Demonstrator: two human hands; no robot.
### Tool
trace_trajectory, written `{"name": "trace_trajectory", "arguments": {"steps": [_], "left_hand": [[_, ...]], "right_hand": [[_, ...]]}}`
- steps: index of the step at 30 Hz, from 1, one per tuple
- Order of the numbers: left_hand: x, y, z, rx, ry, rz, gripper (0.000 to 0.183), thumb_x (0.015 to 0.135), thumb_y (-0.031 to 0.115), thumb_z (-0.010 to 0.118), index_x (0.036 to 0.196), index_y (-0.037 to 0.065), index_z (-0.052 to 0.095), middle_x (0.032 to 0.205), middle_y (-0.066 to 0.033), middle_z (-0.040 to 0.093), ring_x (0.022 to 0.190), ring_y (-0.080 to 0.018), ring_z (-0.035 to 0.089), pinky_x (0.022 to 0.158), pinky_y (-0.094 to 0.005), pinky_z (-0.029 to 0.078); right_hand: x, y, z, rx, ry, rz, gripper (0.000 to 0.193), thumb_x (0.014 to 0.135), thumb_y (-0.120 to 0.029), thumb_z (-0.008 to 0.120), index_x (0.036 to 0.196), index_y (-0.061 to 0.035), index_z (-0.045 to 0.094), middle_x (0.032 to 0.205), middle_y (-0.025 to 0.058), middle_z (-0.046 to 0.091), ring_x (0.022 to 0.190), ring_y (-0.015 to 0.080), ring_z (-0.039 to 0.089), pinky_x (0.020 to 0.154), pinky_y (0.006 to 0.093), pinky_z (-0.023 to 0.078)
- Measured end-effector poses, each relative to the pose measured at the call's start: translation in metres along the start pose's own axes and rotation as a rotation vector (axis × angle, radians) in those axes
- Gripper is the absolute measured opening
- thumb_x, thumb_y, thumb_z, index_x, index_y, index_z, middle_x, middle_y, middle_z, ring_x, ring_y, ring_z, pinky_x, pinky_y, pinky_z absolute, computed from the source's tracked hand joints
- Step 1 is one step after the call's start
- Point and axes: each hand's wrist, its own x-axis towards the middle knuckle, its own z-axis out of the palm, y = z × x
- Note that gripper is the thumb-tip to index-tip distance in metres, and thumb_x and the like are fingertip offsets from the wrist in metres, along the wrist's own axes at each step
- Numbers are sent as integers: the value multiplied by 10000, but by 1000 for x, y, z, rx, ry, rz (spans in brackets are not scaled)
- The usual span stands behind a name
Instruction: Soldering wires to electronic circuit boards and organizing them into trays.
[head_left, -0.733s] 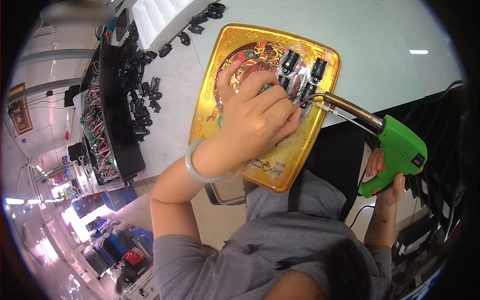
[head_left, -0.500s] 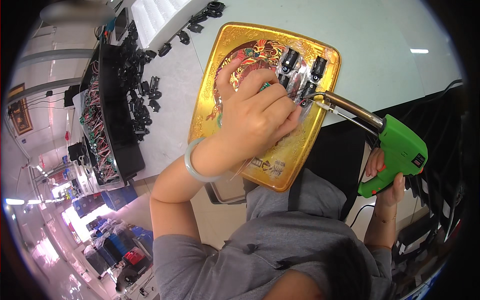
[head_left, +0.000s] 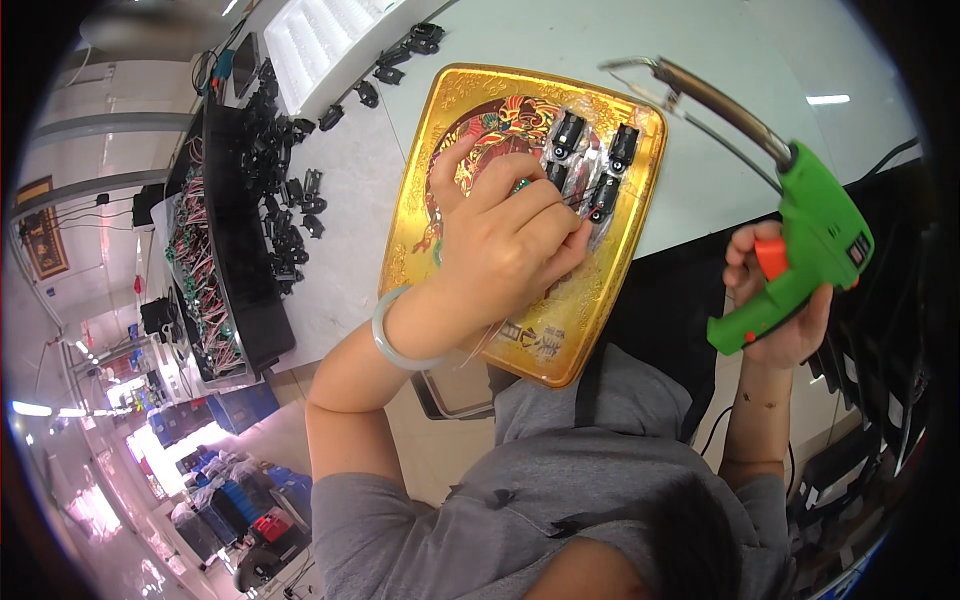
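Observation:
My left hand (head_left: 512, 235) is closed over a gold lid-like tray (head_left: 408, 225) with a coloured printed design. Its fingertips pinch thin red and black wires that run to a small black housing (head_left: 603, 196); a bit of green shows under the fingers, mostly hidden. Several such housings, among them a black housing (head_left: 567, 133), sit on clear tape at the tray's right side. In my right hand (head_left: 788, 335) is a green soldering gun (head_left: 825, 220), gripped by its handle. The gun's metal tip (head_left: 630, 64) is raised beyond the tray's far right corner, apart from the housings.
Many loose black housings (head_left: 285, 215) lie on the table (head_left: 350, 180) to the left. Beside them stands a black bin (head_left: 245, 310) full of wired green boards. A white foam tray (head_left: 320, 45) is at the far left. A dark cable (head_left: 890, 155) trails at the right.
The soldering gun has lifted off the wired housing and swung up and away with my right hand. My left hand keeps its pinch on the wires; the tray has shifted slightly in view.

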Motion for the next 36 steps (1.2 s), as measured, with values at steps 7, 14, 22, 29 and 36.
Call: {"name": "trace_trajectory", "arguments": {"steps": [7, 14, 22, 29, 36], "left_hand": [[1, 2, -2, 5, -11, -7, 168, 539, 135, 682, 552, 112, 516, 627, 16, 497, 754, -172, 526, 902, -453, 250], [2, 1, -6, 10, -66, -17, 170, 538, 120, 713, 582, 161, 554, 637, 34, 526, 768, -168, 541, 900, -386, 252], [1, -1, -13, -37, -113, 17, 179, 551, 149, 713, 664, 146, 574, 747, -3, 554, 823, -205, 523, 882, -384, 271], [10, -18, -34, 167, -311, -324, 222, 681, 201, 633, 816, 44, 554, 1009, -112, 506, 967, -287, 426, 841, -380, 315], [-7, -18, -43, -643, -266, -557, 156, 690, 114, 659, 767, 42, 544, 824, -73, 537, 851, -245, 491, 768, -341, 382]], "right_hand": [[48, 29, 20, 301, -50, 67, 627, 867, -472, 295, 1184, 62, 377, 1134, 225, 469, 990, 285, 505, 871, 387, 391], [56, 43, 19, 338, -48, 71, 579, 871, -455, 301, 1152, 39, 408, 1122, 184, 475, 993, 252, 485, 864, 437, 377], [55, 44, 20, 294, -48, 87, 563, 878, -446, 287, 1151, 30, 413, 1132, 176, 466, 1009, 246, 477, 884, 435, 371], [57, 42, 17, 294, 11, 112, 539, 879, -423, 295, 1142, 30, 421, 1129, 167, 463, 1007, 243, 475, 910, 446, 361], [65, 44, 29, 423, 26, 112, 496, 877, -390, 324, 1161, 8, 411, 1125, 164, 457, 1007, 267, 444, 938, 529, 324]]}}
